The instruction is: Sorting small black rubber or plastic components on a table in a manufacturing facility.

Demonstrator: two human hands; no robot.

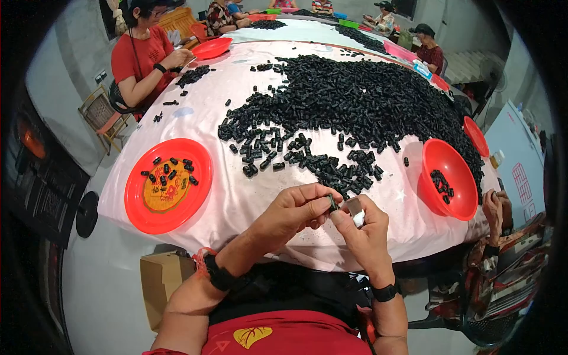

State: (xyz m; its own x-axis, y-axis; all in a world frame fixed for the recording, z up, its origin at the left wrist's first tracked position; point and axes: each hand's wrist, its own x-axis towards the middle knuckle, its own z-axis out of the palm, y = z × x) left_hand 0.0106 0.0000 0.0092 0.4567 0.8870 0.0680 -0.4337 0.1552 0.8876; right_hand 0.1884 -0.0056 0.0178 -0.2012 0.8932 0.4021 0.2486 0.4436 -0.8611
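In front of me, above the near side of the table, my two hands meet. My left hand [283, 216] pinches a small black cylindrical piece [332, 203] between thumb and fingertips. My right hand [368, 234] is closed on a small flat, shiny metal tool [357, 218], probably a blade, held close against the piece; its exact shape is partly hidden by the fingers. Just beyond my fingers begins a scatter of similar black pieces [340, 171], running into a large heap [367, 94] of them.
A red plate [135, 198] with several black pieces is at left; a red bowl [427, 181] holding more is at right. Pink-white cloth [236, 186] covers the table. A co-worker in red [139, 56] sits at far left; another person's hand [492, 214] rests at the right edge.
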